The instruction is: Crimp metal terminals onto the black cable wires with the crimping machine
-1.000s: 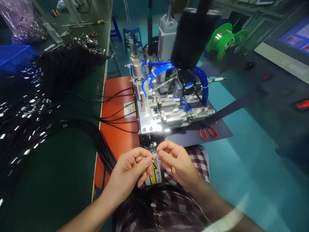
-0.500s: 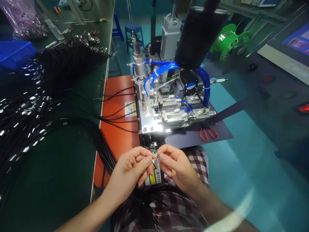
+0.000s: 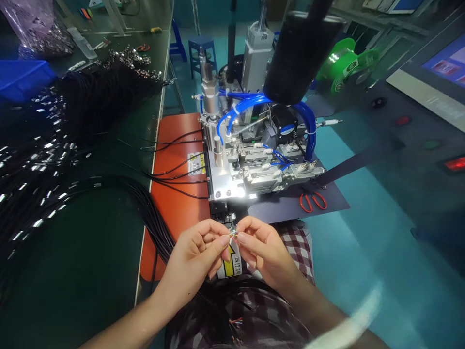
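Observation:
Thin coloured wires [image 3: 233, 234] stretch between my two hands, in front of the machine's near edge. My left hand [image 3: 203, 252] pinches them between thumb and forefinger. From the other side my right hand [image 3: 263, 247] pinches them with thumb and fingertips closed. Just beneath the hands is a white label [image 3: 237, 265] with a yellow arrow. Several black cables [image 3: 218, 298] lie across my lap below, and coloured wire ends [image 3: 237, 321] stick out of the bunch. The cable that the pinched wires belong to is hidden by my left hand.
Ahead stands a metal machine [image 3: 232, 182] with blue air tubes [image 3: 254, 103]; black cables run into its left side over an orange board [image 3: 181, 189]. Red-handled scissors [image 3: 313, 202] lie at its right. A cable bundle [image 3: 152, 213] hangs over the left table edge. A screen [image 3: 445, 68] is far right.
My right fingertips have shifted slightly, and more of the coloured wires shows between the hands. My left hand stays almost where it was.

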Demonstrator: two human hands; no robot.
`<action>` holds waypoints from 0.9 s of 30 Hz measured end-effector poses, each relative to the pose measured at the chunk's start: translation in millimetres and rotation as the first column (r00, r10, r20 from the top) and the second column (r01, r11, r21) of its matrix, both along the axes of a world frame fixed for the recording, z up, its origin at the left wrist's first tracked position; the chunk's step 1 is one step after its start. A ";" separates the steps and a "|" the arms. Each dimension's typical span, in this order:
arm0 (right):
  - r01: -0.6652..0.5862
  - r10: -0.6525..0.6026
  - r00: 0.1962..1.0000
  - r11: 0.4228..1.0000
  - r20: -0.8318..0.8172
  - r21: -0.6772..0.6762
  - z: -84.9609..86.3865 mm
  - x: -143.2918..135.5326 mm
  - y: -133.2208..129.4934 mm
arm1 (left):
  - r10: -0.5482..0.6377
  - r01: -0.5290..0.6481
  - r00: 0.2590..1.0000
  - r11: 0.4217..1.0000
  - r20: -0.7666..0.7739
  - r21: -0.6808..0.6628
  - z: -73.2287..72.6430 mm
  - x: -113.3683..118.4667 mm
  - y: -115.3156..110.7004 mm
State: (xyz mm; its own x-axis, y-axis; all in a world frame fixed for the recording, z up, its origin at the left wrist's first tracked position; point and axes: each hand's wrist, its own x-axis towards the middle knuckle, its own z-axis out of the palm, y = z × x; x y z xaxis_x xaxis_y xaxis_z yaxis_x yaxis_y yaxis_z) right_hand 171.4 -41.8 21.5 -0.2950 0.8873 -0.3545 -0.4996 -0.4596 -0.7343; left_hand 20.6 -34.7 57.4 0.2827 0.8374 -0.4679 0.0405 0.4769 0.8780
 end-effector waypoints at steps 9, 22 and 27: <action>0.018 -0.024 0.994 0.998 0.107 0.060 -4.9 0.7 -2.1 | -0.012 0.013 1.000 1.000 -0.003 0.005 -1.9 -0.4 -1.3; -0.003 -0.069 0.933 0.980 0.353 0.200 5.4 -0.8 1.3 | -0.021 0.021 0.999 1.000 -0.046 0.014 0.5 1.0 -0.2; 0.035 -0.076 0.958 0.988 0.275 0.149 0.3 -4.5 -0.2 | -0.010 0.011 0.999 1.000 -0.032 0.019 -1.8 1.2 -0.7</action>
